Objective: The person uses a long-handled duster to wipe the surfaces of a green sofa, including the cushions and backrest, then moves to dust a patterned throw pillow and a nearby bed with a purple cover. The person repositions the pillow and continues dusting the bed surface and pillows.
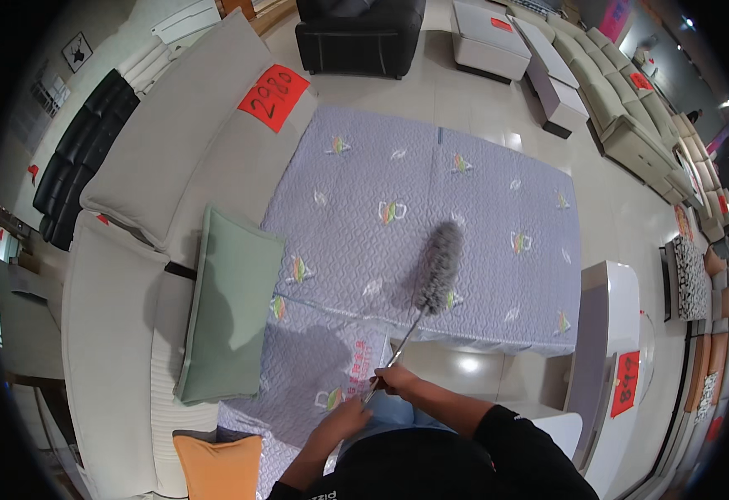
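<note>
A duster with a fluffy grey head extends away from me on a thin metal handle. My right hand grips that handle partway down. Closer to my body, my left hand is closed around the handle's lower end, which its fingers mostly hide. Beneath the duster lies a quilted lavender cover with small printed motifs, spread over the seat of a sofa. The duster's head lies over the cover's near middle, and whether it touches cannot be told. Some red writing shows on the cover beside my left hand.
To the left are the sofa's beige back cushions, a green pillow and an orange pillow. A red sign rests on the sofa. A white cabinet stands right; a black armchair and a low table stand ahead.
</note>
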### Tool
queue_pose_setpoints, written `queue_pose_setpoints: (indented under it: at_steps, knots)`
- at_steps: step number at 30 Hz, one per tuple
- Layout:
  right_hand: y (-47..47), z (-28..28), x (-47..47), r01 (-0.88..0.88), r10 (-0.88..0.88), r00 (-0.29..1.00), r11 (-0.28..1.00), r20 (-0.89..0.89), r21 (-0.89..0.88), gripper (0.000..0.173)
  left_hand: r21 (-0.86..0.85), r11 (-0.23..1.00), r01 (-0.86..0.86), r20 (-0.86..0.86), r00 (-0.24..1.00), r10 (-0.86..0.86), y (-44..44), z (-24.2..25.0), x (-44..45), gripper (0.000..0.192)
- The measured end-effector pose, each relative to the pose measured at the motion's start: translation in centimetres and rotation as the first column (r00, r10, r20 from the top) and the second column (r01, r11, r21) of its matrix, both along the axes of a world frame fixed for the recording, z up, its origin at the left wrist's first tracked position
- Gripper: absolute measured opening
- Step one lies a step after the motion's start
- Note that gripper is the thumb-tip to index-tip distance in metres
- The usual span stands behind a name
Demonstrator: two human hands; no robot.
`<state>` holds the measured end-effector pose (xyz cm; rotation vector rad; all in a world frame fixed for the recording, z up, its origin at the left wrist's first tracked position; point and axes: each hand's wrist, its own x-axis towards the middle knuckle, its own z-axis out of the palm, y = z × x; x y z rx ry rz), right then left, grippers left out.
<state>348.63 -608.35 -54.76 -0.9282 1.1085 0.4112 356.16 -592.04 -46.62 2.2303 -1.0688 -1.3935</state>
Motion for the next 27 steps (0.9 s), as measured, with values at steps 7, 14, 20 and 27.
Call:
queue_pose_setpoints:
  at_steps: [7,14,20,27]
  knots:
    - [-2.5,1.3,9.0,0.040,0.083,0.962,0.898,0.259,-0.438,0.024,0.109,0.934,-0.339,-0.192,0.915,0.354,-4.7,6.1,5.9,0.029]
    - [-4.3,3.2,17.4,0.030,-0.067,0.977,0.983,0.202,0.183,0.009,-0.043,0.685,-0.727,-0.302,0.663,0.685,-6.1,1.1,6.3,0.020]
    - [-8.4,0.2,15.1,0.321,-0.413,0.896,0.855,0.161,0.408,0.008,-0.025,0.834,-0.552,-0.161,0.825,0.541,-10.8,-1.9,6.7,0.027]
    - [-13.5,0.0,5.8,0.639,-0.681,0.732,0.678,-0.016,0.364,0.012,-0.075,0.997,0.011,-0.060,0.998,-0.015,-13.3,-0.5,5.9,0.045]
